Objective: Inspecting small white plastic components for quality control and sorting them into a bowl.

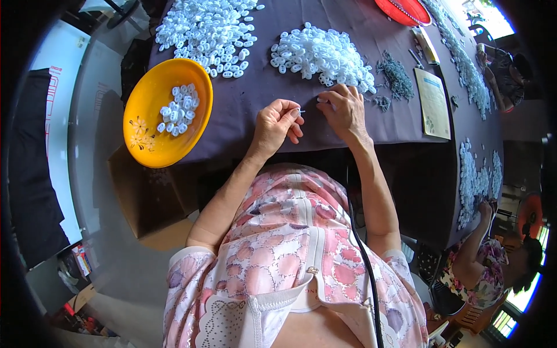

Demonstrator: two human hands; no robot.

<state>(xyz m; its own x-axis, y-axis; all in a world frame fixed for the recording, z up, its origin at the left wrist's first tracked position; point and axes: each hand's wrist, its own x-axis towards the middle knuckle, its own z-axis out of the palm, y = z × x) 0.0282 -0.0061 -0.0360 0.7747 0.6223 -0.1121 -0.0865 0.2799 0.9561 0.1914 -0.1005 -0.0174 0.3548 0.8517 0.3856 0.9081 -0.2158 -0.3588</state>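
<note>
Above the table's front edge, my left hand (274, 126) pinches a small thin pin-like piece (302, 111) between thumb and forefinger. My right hand (347, 116) is a short way to its right, fingertips pressed together; a whitish bit shows at them, too small to name. Just beyond my right hand lies a pile of small white oval plastic pieces (319, 53) with holes. To the right of that pile is a heap of small dark grey-green pieces (397, 75). At the left, a yellow dish (139, 110) with a flower print holds several white oval pieces.
A larger pile of white pieces (200, 32) lies at the far left. A red basket (406, 11), a pale printed sheet (432, 104) and a pen (415, 58) are on the right. A cardboard box (145, 197) stands below the dish. Two other people sit along the right side.
</note>
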